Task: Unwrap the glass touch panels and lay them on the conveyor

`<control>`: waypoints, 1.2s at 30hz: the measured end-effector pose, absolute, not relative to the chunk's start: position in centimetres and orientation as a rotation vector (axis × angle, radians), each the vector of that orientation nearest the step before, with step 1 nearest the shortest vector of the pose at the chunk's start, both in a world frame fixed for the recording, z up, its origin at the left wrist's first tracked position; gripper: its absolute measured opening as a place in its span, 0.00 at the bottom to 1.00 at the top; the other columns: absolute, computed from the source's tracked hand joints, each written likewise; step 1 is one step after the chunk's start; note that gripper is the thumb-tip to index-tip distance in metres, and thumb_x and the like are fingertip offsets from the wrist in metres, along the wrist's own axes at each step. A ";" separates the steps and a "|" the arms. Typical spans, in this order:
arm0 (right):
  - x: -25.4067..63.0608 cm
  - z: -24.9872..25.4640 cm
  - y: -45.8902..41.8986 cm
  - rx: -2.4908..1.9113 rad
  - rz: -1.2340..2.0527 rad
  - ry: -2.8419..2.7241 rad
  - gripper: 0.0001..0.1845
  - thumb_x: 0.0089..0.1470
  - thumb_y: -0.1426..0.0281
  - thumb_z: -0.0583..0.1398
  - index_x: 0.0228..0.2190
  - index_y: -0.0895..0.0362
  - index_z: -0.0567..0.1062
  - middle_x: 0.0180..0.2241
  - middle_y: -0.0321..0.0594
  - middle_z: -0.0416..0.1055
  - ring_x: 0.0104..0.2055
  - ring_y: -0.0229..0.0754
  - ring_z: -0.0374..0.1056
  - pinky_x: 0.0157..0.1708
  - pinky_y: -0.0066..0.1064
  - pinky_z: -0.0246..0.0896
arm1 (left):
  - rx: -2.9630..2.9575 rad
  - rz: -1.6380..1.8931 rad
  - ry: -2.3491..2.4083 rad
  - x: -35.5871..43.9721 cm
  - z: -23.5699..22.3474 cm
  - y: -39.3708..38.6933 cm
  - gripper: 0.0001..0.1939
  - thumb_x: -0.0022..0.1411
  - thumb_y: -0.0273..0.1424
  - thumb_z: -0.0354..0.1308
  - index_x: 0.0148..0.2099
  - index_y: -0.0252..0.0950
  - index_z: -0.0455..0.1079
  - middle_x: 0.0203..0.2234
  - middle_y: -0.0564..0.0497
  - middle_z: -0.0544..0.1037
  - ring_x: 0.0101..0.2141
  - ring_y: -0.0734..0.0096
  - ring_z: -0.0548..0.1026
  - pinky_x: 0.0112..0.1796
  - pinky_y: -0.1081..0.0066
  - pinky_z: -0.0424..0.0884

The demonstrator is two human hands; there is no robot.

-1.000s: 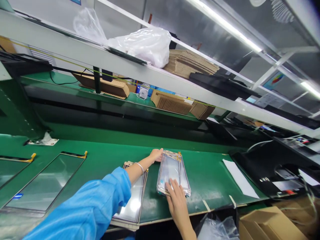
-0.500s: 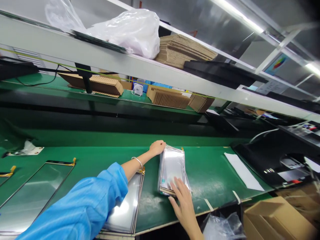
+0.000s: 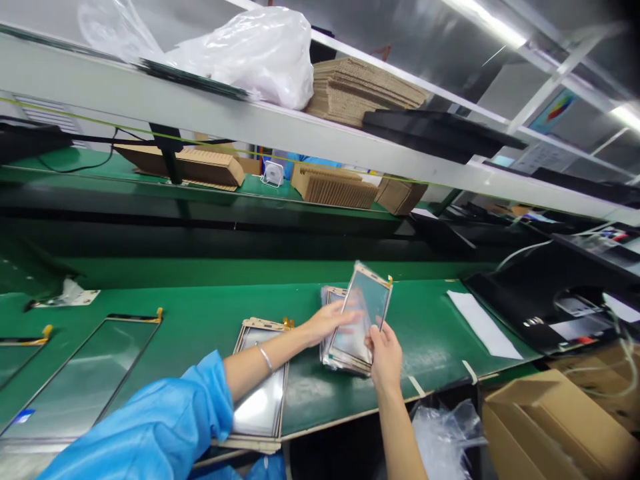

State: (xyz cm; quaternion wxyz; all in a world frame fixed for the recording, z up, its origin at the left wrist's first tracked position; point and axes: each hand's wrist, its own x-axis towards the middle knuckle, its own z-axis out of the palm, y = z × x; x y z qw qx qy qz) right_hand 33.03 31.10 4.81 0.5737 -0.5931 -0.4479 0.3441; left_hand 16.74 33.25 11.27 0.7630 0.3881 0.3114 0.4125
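A thin clear touch panel [image 3: 367, 297] with a pale frame and an orange tab at its upper right corner is raised and tilted above a stack of similar panels [image 3: 345, 362]. My right hand [image 3: 386, 353] pinches its right edge, thumb in front. My left hand [image 3: 325, 325] is at the panel's left edge, its fingers stretched out and slightly blurred, showing through the clear sheet. Under my left forearm lies another pile of framed panels [image 3: 263, 400] with orange tabs.
The green bench [image 3: 190, 347] carries a single large panel [image 3: 85, 377] at left and a white strip [image 3: 483, 323] at right. An open cardboard box [image 3: 555, 420] and clear plastic bag [image 3: 445, 437] sit below the front edge. An overhead shelf [image 3: 280, 127] spans the bench.
The top panel has been lifted off the stack and tilted up. My right hand has closed on its right edge. My left hand has moved down from the stack's upper left corner.
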 end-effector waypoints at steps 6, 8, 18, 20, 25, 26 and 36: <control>27.3 8.8 26.8 -1.317 0.098 -1.605 0.32 0.54 0.59 0.58 0.56 0.61 0.61 0.51 0.56 0.63 0.52 0.54 0.60 0.48 0.47 0.59 | 0.509 0.948 0.517 10.7 12.2 27.3 0.28 0.66 0.34 0.50 0.66 0.40 0.48 0.57 0.39 0.66 0.55 0.55 0.68 0.45 0.58 0.70; 25.1 10.0 24.9 -1.105 -0.125 -1.938 0.25 0.57 0.62 0.58 0.53 0.59 0.64 0.50 0.55 0.63 0.52 0.54 0.60 0.47 0.47 0.59 | 0.400 0.972 0.491 8.5 12.8 26.3 0.26 0.68 0.33 0.46 0.66 0.38 0.48 0.57 0.38 0.66 0.53 0.56 0.69 0.44 0.61 0.71; 16.7 14.1 21.4 -0.456 0.066 -2.530 0.05 0.60 0.70 0.56 0.37 0.59 0.69 0.36 0.45 0.68 0.39 0.43 0.64 0.36 0.33 0.62 | 0.286 1.159 0.454 1.2 13.9 19.9 0.27 0.68 0.45 0.42 0.65 0.42 0.49 0.55 0.41 0.69 0.49 0.58 0.73 0.48 0.60 0.66; 15.6 14.6 21.0 -0.406 0.115 -2.557 0.05 0.61 0.71 0.54 0.36 0.59 0.68 0.35 0.44 0.68 0.38 0.42 0.64 0.35 0.31 0.62 | 0.269 1.193 0.447 0.3 13.9 19.1 0.29 0.67 0.49 0.38 0.65 0.43 0.50 0.54 0.42 0.69 0.49 0.58 0.73 0.47 0.61 0.66; 13.7 15.1 19.7 -0.369 -0.061 -2.550 0.06 0.61 0.74 0.53 0.38 0.61 0.69 0.36 0.46 0.70 0.37 0.42 0.65 0.33 0.31 0.62 | 0.180 1.262 0.441 -1.5 14.1 17.9 0.34 0.65 0.53 0.35 0.66 0.41 0.50 0.55 0.41 0.67 0.49 0.57 0.72 0.42 0.67 0.67; 13.5 15.1 19.4 -0.368 -0.098 -2.547 0.06 0.60 0.75 0.53 0.39 0.61 0.69 0.37 0.47 0.70 0.37 0.42 0.65 0.34 0.31 0.62 | 0.152 1.290 0.442 -1.8 14.2 17.8 0.34 0.65 0.54 0.36 0.66 0.42 0.49 0.56 0.41 0.66 0.50 0.57 0.72 0.42 0.66 0.67; 12.0 15.1 18.6 -0.317 -0.310 -2.531 0.09 0.56 0.80 0.56 0.40 0.65 0.71 0.40 0.51 0.73 0.40 0.47 0.68 0.40 0.35 0.62 | 0.001 1.464 0.470 -3.0 14.9 16.7 0.32 0.64 0.55 0.39 0.65 0.48 0.50 0.59 0.46 0.63 0.58 0.57 0.63 0.51 0.58 0.62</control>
